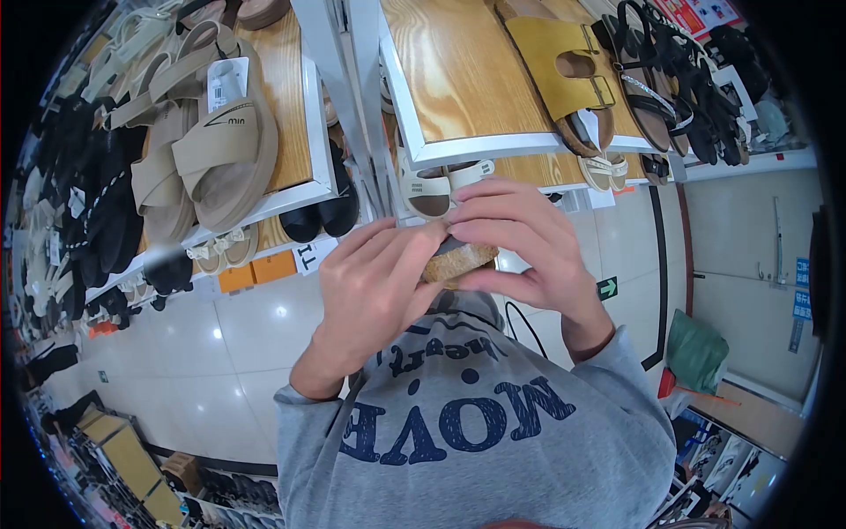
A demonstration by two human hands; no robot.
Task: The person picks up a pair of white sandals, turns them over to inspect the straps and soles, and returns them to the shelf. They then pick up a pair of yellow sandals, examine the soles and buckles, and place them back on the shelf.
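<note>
Cork-soled sandal (455, 259) gripped between left hand (374, 286), right hand (520, 242).

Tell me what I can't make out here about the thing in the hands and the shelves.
Head view only:
- Cork-soled item: mostly covered by left hand and right hand; its upper is hidden.
- Tag on beige sandals: print too small to read.
- Cream sandals: partly behind the right hand's fingers and the shelf edge.
- Black shoes at far left: blurred by lens edge.
</note>
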